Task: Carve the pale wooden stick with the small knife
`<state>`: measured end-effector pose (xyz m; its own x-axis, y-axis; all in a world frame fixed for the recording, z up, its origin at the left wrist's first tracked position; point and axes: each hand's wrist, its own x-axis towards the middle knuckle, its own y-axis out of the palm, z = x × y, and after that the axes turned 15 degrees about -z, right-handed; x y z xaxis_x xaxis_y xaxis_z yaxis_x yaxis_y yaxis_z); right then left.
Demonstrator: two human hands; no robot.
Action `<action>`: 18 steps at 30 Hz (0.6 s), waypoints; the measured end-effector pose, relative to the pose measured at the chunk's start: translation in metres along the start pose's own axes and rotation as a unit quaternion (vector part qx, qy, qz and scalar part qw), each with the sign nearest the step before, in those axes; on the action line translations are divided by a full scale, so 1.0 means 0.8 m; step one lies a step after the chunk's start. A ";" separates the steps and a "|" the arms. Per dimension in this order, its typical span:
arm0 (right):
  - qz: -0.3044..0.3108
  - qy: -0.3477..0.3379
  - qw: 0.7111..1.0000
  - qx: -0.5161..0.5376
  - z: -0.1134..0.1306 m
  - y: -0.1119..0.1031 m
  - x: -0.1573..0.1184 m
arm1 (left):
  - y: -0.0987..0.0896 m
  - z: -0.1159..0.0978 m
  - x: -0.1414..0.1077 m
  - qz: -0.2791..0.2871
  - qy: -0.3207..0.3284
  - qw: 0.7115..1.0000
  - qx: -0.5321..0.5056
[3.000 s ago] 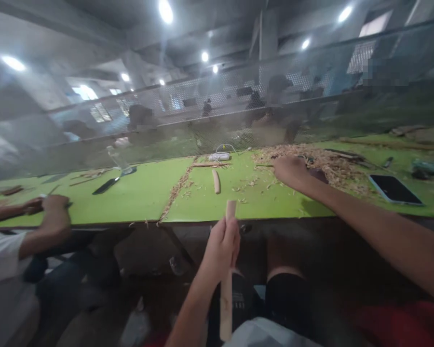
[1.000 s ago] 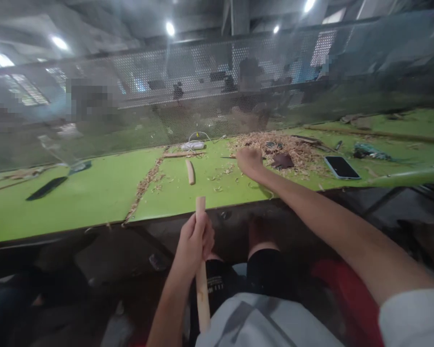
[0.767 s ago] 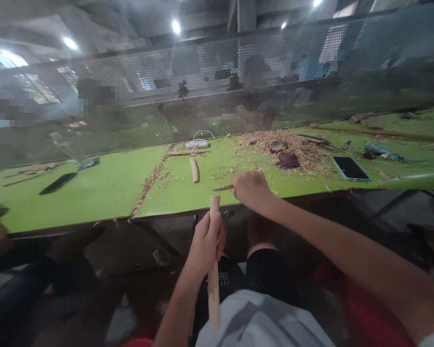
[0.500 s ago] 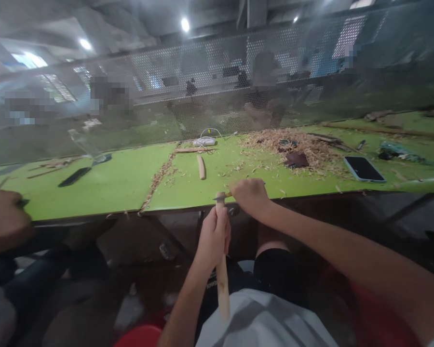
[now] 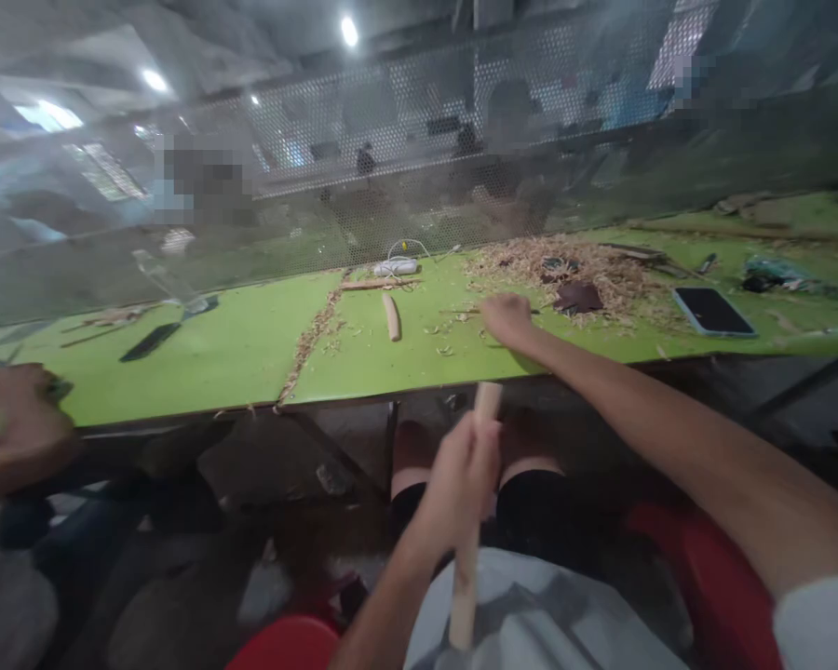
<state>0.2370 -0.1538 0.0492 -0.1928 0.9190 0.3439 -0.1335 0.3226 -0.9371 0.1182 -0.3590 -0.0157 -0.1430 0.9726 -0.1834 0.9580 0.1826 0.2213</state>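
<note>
Hands (image 5: 462, 475) apart, right one (image 5: 508, 321) forward

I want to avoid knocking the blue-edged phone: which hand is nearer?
Right. The right hand is over the bench, left of the phone; the left hand is farther left, short of the bench edge.

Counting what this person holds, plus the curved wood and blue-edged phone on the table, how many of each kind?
Wood: 2 (stick in left hand, curved piece on table)
Thin tool: 1 (in right hand)
Phone: 1
Total: 4
</note>
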 end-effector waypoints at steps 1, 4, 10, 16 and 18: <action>-0.005 0.007 1.000 0.013 -0.011 -0.001 -0.002 | -0.002 -0.004 0.006 -0.005 0.008 0.999 -0.034; -0.015 -0.002 0.997 0.069 -0.027 0.001 -0.033 | -0.014 -0.019 0.036 -0.041 0.034 0.984 -0.172; 0.063 0.104 0.854 0.506 -0.009 0.041 -0.152 | -0.022 -0.020 0.061 -0.021 0.023 0.943 -0.333; 0.188 0.206 0.737 0.616 0.016 0.076 -0.241 | -0.023 0.001 0.068 -0.050 -0.039 0.927 -0.370; 0.228 0.191 0.713 0.635 0.026 0.081 -0.262 | -0.020 0.008 0.071 -0.070 -0.028 0.929 -0.363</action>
<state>0.2486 -0.3300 -0.0826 -0.2514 0.9354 -0.2485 -0.9609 -0.2719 -0.0516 0.0964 -0.3078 -0.0361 -0.2216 0.9266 -0.3039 0.5080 0.3757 0.7751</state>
